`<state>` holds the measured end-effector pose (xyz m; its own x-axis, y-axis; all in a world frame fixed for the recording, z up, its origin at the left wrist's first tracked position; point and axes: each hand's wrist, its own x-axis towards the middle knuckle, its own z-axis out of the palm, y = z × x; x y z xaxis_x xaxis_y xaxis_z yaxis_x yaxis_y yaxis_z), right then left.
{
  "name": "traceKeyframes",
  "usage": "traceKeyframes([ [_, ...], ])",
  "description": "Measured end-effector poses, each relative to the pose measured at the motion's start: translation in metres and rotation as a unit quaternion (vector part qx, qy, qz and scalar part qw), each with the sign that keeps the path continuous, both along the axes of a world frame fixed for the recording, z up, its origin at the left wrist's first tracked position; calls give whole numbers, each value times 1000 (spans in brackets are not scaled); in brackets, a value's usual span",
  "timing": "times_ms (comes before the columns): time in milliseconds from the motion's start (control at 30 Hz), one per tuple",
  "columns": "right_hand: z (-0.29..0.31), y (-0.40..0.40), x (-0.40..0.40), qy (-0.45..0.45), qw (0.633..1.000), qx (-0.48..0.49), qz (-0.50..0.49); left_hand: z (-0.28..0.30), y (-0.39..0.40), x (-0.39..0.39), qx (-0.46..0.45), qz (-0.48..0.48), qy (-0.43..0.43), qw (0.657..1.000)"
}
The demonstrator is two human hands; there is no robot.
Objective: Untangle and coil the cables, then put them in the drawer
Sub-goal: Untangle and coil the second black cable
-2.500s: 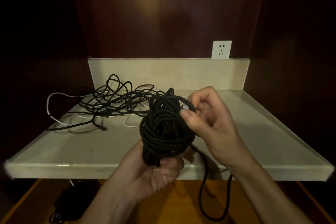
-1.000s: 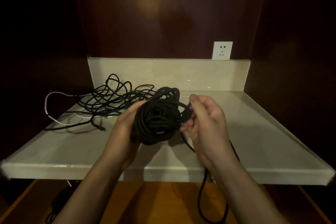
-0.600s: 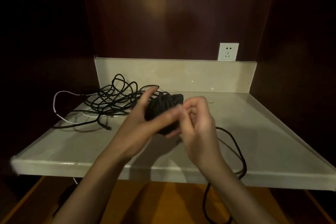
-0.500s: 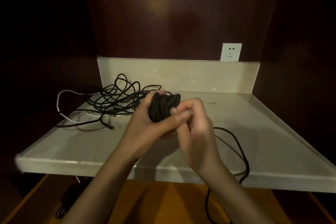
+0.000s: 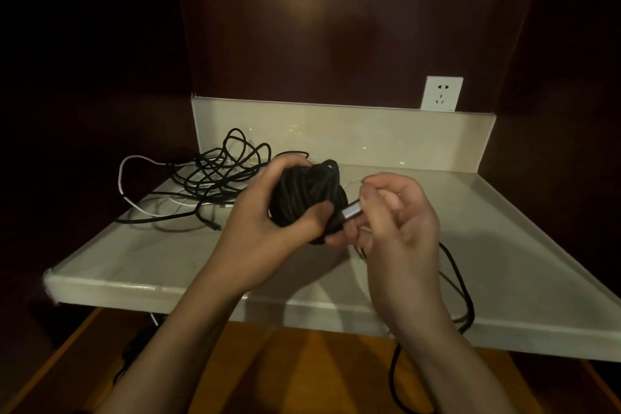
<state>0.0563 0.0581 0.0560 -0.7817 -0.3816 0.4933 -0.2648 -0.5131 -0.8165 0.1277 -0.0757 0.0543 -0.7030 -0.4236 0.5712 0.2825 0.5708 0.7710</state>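
Dark wood panelling is surrounding a pale stone worktop point(image 5: 504, 245). Above it, the left hand point(image 5: 268, 228) is wrapping its grip around a black cable coil point(image 5: 305, 195), while the right hand point(image 5: 400, 225) is pinching the silver plug point(image 5: 351, 213). The cord is looking light, limp and springy, so holding across all loops is probably keeping them together; a tangle point(image 5: 215, 175) is lying behind

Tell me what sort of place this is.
Probably a built-in wooden cabinet niche indoors: a pale stone counter, dark wood panelling behind it, and a white wall socket.
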Motion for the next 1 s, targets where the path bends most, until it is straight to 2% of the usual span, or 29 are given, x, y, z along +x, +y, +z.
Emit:
traceKeyframes([
  [167,-1,-1,0,-86,996,-18,18,1,-2,3,-124,53,1,991],
  [267,-3,1,-3,-14,993,68,94,-4,-9,6,-130,77,1,989],
  [367,-3,2,-11,79,972,171,138,-7,-12,8,-137,76,-4,988],
  [433,-2,2,-15,85,963,190,174,-8,-13,12,-141,66,-9,988],
  [500,-3,3,-14,67,962,179,192,-6,-16,16,-155,54,-26,986],
  [567,-6,3,-10,57,973,149,166,-4,-18,21,-171,44,-38,983],
  [767,-12,0,3,-23,990,55,130,-13,-17,34,-184,46,-10,982],
  [833,-21,-3,6,-64,985,73,142,-23,-18,38,-199,72,-17,977],
  [900,-33,-7,8,-91,973,131,164,-36,-15,44,-218,92,-22,971],
  [1000,-48,-9,13,-151,937,239,202,-54,-9,55,-255,122,-42,958],
])
